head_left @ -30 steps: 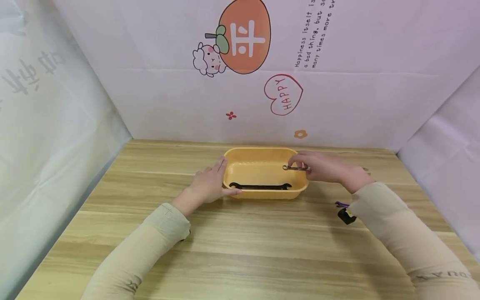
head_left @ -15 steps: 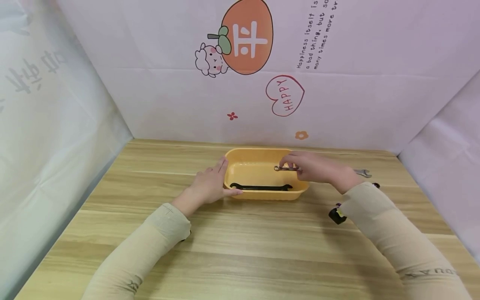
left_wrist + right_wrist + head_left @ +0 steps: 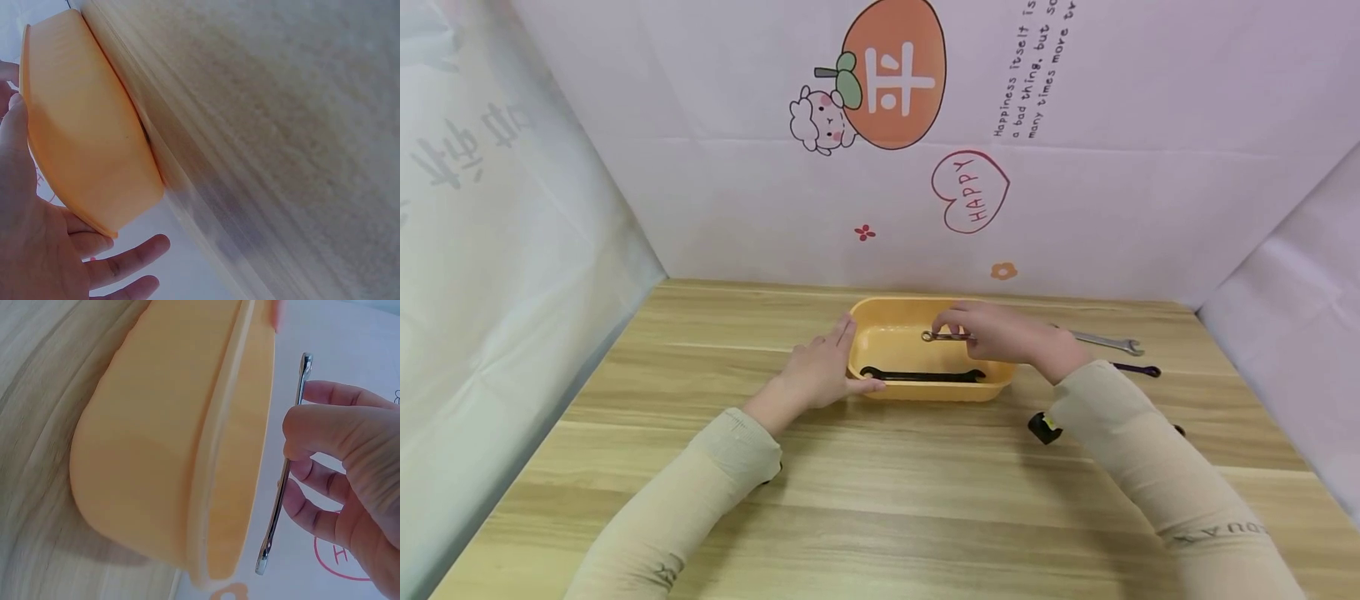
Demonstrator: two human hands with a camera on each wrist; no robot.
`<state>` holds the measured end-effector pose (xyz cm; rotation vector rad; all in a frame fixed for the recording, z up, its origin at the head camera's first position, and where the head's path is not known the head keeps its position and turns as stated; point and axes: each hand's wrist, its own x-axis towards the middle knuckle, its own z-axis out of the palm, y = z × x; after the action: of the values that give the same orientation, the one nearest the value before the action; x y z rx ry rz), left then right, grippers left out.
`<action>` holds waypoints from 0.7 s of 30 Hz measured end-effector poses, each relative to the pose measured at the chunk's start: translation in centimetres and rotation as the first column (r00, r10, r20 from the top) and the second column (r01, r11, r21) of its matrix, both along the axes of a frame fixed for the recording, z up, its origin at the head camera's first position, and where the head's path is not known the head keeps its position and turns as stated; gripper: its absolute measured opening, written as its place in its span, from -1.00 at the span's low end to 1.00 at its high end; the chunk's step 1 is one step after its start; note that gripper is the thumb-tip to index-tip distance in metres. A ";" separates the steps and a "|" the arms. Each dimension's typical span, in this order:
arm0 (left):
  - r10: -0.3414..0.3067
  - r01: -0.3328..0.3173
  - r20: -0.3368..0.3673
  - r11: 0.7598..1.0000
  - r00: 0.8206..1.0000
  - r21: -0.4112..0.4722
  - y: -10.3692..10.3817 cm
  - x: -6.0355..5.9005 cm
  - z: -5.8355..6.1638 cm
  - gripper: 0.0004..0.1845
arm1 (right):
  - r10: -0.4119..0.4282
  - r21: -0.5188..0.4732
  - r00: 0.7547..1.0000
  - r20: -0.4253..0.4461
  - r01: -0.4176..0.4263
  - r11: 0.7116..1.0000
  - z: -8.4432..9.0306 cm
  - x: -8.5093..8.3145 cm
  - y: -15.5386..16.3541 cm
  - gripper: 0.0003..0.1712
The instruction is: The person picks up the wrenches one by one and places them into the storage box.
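Observation:
A yellow plastic tub (image 3: 880, 387) stands on the wooden table near the back wall. My left hand (image 3: 812, 371) grips its left end; in the left wrist view the thumb (image 3: 15, 119) and bent index finger meet the rim, while two other fingers stick out past it. Along the tub's front inner side lies a black open-ended wrench (image 3: 922, 375). My right hand (image 3: 1000, 329) pinches a small silver wrench (image 3: 278, 509) between thumb and fingers. It is held level above the tub opening, its ring end pointing left in the head view.
To the right lie a silver wrench (image 3: 1108, 340) and a dark purple wrench (image 3: 1138, 369), partly behind the right arm. Another dark wrench end (image 3: 1180, 430) shows past the sleeve. A small black box (image 3: 1043, 427) hangs at the right cuff. A printed cloth wall (image 3: 760, 225) rises behind.
My right hand has moved left over the tub with the small silver wrench. Its sleeve has uncovered wrenches on the right, and the black box has shifted with it. The left hand stays put.

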<state>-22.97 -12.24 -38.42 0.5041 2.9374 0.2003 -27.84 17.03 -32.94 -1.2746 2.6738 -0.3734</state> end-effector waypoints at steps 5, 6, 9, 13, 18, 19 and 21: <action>0.001 -0.001 -0.009 1.000 1.000 -0.002 0.0 -0.1 0.0 0.30 | 0.028 -0.032 0.999 -0.027 -0.028 0.999 -0.2 -0.2 -0.6 -0.38; 0.000 0.000 -0.009 1.000 1.000 -0.004 0.0 -0.1 0.0 0.30 | 0.036 -0.039 0.999 -0.034 -0.038 0.999 -0.3 -0.3 -0.7 -0.39; -0.001 0.001 -0.008 1.000 1.000 -0.009 0.0 -0.1 0.1 0.30 | 0.058 -0.049 0.997 -0.058 -0.061 0.997 -0.7 -0.5 -0.8 -0.39; -0.003 0.003 -0.005 1.000 1.000 -0.011 0.0 -0.1 0.1 0.30 | 0.067 -0.050 0.995 -0.075 -0.070 0.996 -1.1 -0.8 -1.0 -0.39; -0.002 0.002 0.001 1.000 1.000 -0.006 -0.1 -0.1 0.1 0.30 | 0.064 -0.056 0.996 -0.061 -0.068 0.996 -1.6 -0.9 -1.1 -0.39; -0.002 0.002 0.001 1.000 1.000 -0.004 -0.1 -0.1 0.1 0.30 | 0.061 -0.054 0.997 -0.054 -0.064 0.996 -1.7 -0.8 -1.2 -0.39; -0.003 0.003 0.001 1.000 1.000 -0.003 -0.1 0.0 0.1 0.29 | 0.047 -0.046 0.998 -0.031 -0.048 0.998 -1.8 -0.7 -1.2 -0.40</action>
<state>-22.99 -12.31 -38.29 0.5072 2.9355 0.1955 -28.59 15.81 -34.74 -1.3652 2.6688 -0.4166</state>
